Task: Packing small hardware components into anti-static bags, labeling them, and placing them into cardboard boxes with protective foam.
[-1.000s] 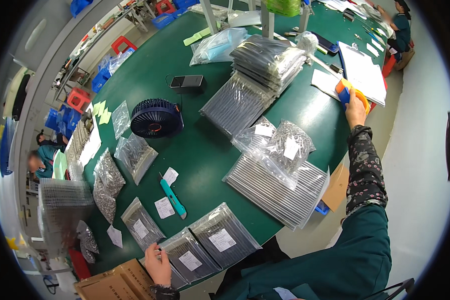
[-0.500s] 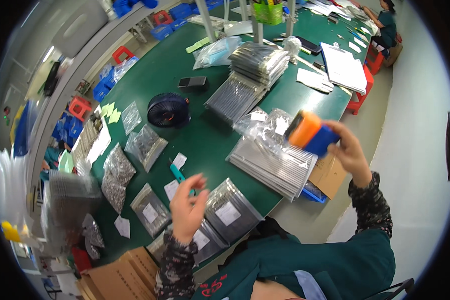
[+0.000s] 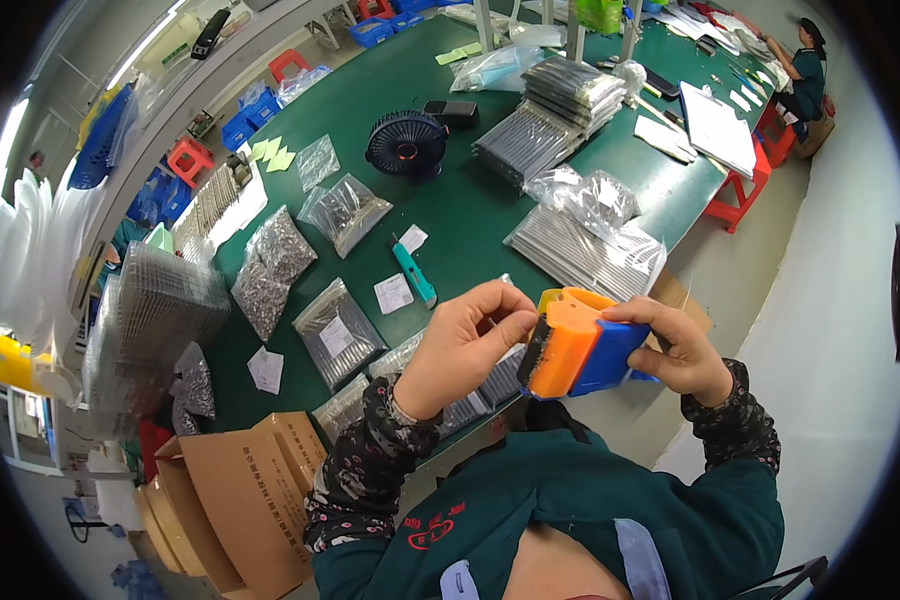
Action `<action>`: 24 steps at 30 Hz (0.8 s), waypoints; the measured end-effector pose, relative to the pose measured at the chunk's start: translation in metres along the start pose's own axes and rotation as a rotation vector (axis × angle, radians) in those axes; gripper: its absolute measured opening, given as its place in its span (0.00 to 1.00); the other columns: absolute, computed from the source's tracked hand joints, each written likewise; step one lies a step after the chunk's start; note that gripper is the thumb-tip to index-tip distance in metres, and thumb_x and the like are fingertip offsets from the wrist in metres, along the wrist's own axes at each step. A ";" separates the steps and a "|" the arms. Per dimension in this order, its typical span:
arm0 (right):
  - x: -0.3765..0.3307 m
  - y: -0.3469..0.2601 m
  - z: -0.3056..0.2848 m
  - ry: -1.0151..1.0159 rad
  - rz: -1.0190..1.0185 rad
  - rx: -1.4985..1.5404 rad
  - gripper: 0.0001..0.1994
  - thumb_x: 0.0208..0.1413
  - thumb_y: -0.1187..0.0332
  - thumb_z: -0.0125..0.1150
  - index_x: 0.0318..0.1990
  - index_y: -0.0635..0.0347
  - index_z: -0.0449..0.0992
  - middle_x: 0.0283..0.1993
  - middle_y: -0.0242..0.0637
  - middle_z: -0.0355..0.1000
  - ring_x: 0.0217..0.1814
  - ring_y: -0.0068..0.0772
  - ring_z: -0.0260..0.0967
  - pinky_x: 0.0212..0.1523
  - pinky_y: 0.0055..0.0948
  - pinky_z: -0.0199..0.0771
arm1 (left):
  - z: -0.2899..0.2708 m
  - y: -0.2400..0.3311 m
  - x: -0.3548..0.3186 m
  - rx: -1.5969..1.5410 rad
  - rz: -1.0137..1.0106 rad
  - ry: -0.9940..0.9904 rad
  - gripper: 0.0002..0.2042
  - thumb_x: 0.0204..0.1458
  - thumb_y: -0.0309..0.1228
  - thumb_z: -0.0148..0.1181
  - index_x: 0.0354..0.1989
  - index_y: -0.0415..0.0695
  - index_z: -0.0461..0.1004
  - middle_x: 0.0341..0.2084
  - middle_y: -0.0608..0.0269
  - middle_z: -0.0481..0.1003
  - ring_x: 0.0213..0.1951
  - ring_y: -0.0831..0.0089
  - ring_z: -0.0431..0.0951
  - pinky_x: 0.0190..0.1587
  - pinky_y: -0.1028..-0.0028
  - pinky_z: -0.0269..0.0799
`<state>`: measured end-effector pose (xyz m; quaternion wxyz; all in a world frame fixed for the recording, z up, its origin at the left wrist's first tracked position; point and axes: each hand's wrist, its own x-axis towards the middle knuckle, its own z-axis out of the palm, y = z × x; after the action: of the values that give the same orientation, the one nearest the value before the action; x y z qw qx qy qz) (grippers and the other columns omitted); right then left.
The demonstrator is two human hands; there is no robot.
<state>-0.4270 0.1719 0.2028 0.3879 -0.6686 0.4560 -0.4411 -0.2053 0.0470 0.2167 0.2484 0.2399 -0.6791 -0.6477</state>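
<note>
Right hand (image 3: 682, 352): grip closed around the blue body of the tape dispenser (image 3: 580, 345), fingers over the top, thumb side hidden behind it. The dispenser is held in the air in front of the chest, above the near edge of the surface (image 3: 470, 215), touching nothing there.

Left hand (image 3: 462, 345): thumb and fingertips pinched together at the dispenser's black front edge. We cannot tell whether a tape end lies between them; nothing clear shows.

Risks, as we judge them: the pinch sits right beside the cutting edge, so a slip could nick a fingertip. Any thin clear tape could fold on itself or fall back on the roll if the pinch loosens. A loose right grip would drop the dispenser on the bags (image 3: 440, 385) below.

Materials: dispenser of hard, smooth plastic, an orange wedge-shaped block against a blue housing, yellow rim at the back. Surface matt green. Bags are glossy clear film with white labels, holding dark grey ribbed contents. Further out: a slim teal cutter (image 3: 414, 272), a round dark blue fan (image 3: 405, 146) with a slatted grille, and an open brown corrugated carton (image 3: 235, 500) at the near left.
</note>
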 end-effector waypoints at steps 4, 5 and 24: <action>0.004 -0.024 0.015 0.051 -0.073 -0.362 0.31 0.38 0.68 0.64 0.55 0.54 0.63 0.40 0.40 0.66 0.38 0.38 0.64 0.41 0.31 0.66 | -0.002 -0.006 -0.009 0.134 0.019 0.159 0.04 0.49 0.25 0.53 0.29 0.37 0.69 0.19 0.70 0.68 0.22 0.87 0.65 0.25 0.85 0.62; 0.007 -0.030 0.016 -0.001 -0.084 -0.617 0.33 0.36 0.66 0.66 0.55 0.50 0.62 0.36 0.40 0.65 0.34 0.38 0.64 0.36 0.32 0.68 | -0.002 -0.009 -0.009 0.221 0.044 0.224 0.04 0.49 0.24 0.53 0.28 0.36 0.69 0.17 0.69 0.68 0.21 0.87 0.64 0.23 0.84 0.61; 0.020 0.032 -0.047 0.093 -0.094 -0.909 0.34 0.32 0.65 0.67 0.53 0.45 0.64 0.35 0.42 0.63 0.32 0.41 0.67 0.31 0.34 0.69 | 0.046 -0.012 0.050 1.064 0.704 0.374 0.03 0.44 0.20 0.53 0.28 0.37 0.68 0.21 0.63 0.66 0.19 0.73 0.66 0.19 0.78 0.63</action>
<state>-0.4759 0.1381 0.1926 0.0139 -0.7703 0.5894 -0.2429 -0.2733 0.0490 0.2042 0.4066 0.2021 -0.8895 -0.0519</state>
